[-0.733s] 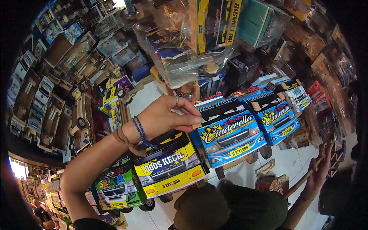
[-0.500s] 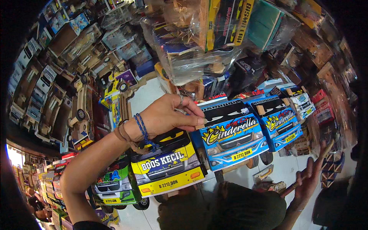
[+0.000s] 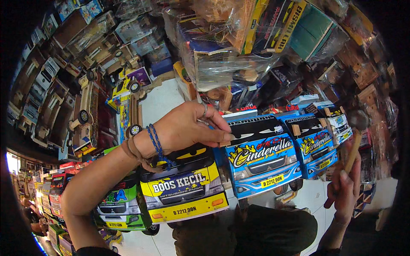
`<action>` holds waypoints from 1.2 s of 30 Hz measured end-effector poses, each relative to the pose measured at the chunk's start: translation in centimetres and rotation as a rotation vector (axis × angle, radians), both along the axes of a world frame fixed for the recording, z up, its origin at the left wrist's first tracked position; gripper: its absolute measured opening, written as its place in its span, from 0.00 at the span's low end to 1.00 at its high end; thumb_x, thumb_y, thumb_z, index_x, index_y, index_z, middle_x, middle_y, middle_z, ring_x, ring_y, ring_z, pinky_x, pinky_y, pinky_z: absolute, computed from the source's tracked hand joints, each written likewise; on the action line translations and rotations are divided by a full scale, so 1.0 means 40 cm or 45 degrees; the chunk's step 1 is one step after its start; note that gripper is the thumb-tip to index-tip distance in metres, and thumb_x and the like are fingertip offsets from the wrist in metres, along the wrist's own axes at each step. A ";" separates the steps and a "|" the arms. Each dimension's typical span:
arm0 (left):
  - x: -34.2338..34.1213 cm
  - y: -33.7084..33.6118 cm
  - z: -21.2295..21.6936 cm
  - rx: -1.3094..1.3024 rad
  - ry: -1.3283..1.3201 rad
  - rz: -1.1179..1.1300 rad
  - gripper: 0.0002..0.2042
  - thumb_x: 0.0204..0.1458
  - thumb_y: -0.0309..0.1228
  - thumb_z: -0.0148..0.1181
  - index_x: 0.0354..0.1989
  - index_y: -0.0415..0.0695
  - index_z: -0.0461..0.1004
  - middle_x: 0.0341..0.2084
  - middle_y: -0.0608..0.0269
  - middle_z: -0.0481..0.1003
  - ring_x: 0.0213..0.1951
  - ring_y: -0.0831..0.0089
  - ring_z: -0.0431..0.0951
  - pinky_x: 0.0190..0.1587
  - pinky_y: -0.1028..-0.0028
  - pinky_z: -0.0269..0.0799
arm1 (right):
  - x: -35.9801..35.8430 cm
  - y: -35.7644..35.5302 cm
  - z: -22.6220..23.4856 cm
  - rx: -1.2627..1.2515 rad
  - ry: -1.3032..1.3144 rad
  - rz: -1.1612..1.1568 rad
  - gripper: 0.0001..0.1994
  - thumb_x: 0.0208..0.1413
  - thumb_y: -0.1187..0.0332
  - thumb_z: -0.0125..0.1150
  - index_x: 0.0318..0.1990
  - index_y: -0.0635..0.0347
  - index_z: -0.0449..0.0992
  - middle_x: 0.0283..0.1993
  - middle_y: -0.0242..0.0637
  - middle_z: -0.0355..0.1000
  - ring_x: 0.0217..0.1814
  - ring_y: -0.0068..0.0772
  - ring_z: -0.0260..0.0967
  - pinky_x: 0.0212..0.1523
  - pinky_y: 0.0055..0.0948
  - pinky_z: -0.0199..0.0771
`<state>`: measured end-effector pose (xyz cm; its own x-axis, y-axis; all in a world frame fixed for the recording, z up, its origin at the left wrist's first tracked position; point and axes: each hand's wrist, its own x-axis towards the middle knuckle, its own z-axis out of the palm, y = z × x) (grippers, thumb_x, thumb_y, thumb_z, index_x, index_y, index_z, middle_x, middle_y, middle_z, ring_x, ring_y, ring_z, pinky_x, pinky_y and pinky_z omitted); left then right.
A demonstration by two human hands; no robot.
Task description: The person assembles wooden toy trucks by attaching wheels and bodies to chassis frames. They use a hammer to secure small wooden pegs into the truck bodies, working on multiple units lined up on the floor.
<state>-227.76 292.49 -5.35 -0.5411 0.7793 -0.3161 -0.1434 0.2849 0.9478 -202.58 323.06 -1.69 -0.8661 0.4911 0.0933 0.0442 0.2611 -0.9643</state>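
Note:
My left hand [image 3: 194, 126] is closed in a pinch on a small wooden block [image 3: 225, 144]. The block sits against the upper left edge of a blue toy truck front [image 3: 265, 160] with crown artwork. In my right hand [image 3: 345, 192] is a hammer [image 3: 353, 151], gripped by its wooden handle, with its rounded head up. It is raised at the right, apart from the trucks. Below my left wrist stands a yellow toy truck front [image 3: 185, 194], and left of it a green one [image 3: 117, 207]. A second blue truck front [image 3: 314, 147] carries wooden blocks on its windscreen.
Plastic-wrapped toy trucks [image 3: 230, 68] are piled behind the row. Wooden truck bodies with wheels [image 3: 85, 115] stack up at the left. A small white and blue truck front [image 3: 340, 123] ends the row. White tiled floor [image 3: 314, 198] shows below.
My right hand has lifted the hammer, and its head now shows upright at the right. My left hand keeps its pinch at the blue truck. The whole view has shifted slightly.

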 end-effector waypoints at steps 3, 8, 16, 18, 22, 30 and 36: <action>-0.004 0.000 0.001 -0.009 0.025 -0.023 0.11 0.56 0.30 0.69 0.42 0.36 0.79 0.35 0.63 0.82 0.37 0.81 0.81 0.41 0.82 0.78 | -0.035 -0.021 0.032 0.106 -0.121 0.034 0.29 0.62 0.67 0.53 0.69 0.57 0.53 0.24 0.27 0.60 0.15 0.11 0.50 0.10 0.14 0.49; 0.002 0.000 -0.005 0.012 0.055 -0.020 0.10 0.56 0.29 0.69 0.42 0.36 0.80 0.34 0.64 0.82 0.35 0.81 0.81 0.40 0.81 0.78 | -0.093 -0.023 0.060 0.108 -0.362 0.291 0.28 0.66 0.69 0.51 0.71 0.56 0.52 0.26 0.29 0.65 0.20 0.13 0.56 0.18 0.16 0.55; 0.000 -0.001 -0.013 0.068 0.078 -0.029 0.10 0.56 0.27 0.67 0.43 0.35 0.79 0.34 0.63 0.82 0.35 0.80 0.81 0.40 0.81 0.78 | -0.155 -0.027 0.054 0.650 -0.378 0.673 0.24 0.66 0.75 0.53 0.68 0.62 0.60 0.52 0.43 0.75 0.36 0.24 0.73 0.38 0.27 0.75; 0.000 0.000 -0.015 0.074 0.092 -0.019 0.10 0.56 0.27 0.68 0.42 0.35 0.80 0.34 0.62 0.82 0.35 0.80 0.81 0.40 0.81 0.78 | -0.160 -0.033 0.061 0.636 -0.425 0.670 0.22 0.65 0.75 0.54 0.66 0.63 0.64 0.57 0.46 0.75 0.46 0.32 0.77 0.45 0.31 0.77; 0.000 0.000 -0.018 0.089 0.079 0.000 0.10 0.54 0.28 0.70 0.39 0.34 0.80 0.32 0.61 0.81 0.34 0.79 0.81 0.39 0.80 0.79 | -0.175 -0.052 0.075 0.831 -0.404 0.798 0.23 0.67 0.73 0.52 0.68 0.62 0.63 0.56 0.40 0.74 0.40 0.26 0.70 0.40 0.26 0.73; 0.001 0.000 -0.021 0.086 0.116 -0.022 0.09 0.56 0.27 0.67 0.42 0.35 0.79 0.34 0.62 0.82 0.35 0.80 0.82 0.40 0.81 0.78 | -0.184 -0.090 0.116 0.907 -0.586 0.794 0.23 0.68 0.70 0.50 0.70 0.58 0.62 0.46 0.45 0.76 0.35 0.32 0.71 0.38 0.31 0.73; 0.000 -0.003 -0.018 0.073 0.143 -0.036 0.10 0.56 0.27 0.68 0.43 0.35 0.79 0.34 0.61 0.83 0.35 0.79 0.82 0.40 0.81 0.78 | -0.169 -0.085 0.134 0.833 -0.798 0.738 0.24 0.67 0.67 0.54 0.69 0.58 0.59 0.34 0.49 0.75 0.33 0.47 0.77 0.36 0.37 0.74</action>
<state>-227.77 292.35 -6.05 -0.5482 0.8098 -0.2091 -0.0278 0.2322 0.9723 -209.33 319.65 3.68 -0.9359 0.0060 -0.3523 0.1856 0.8584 -0.4782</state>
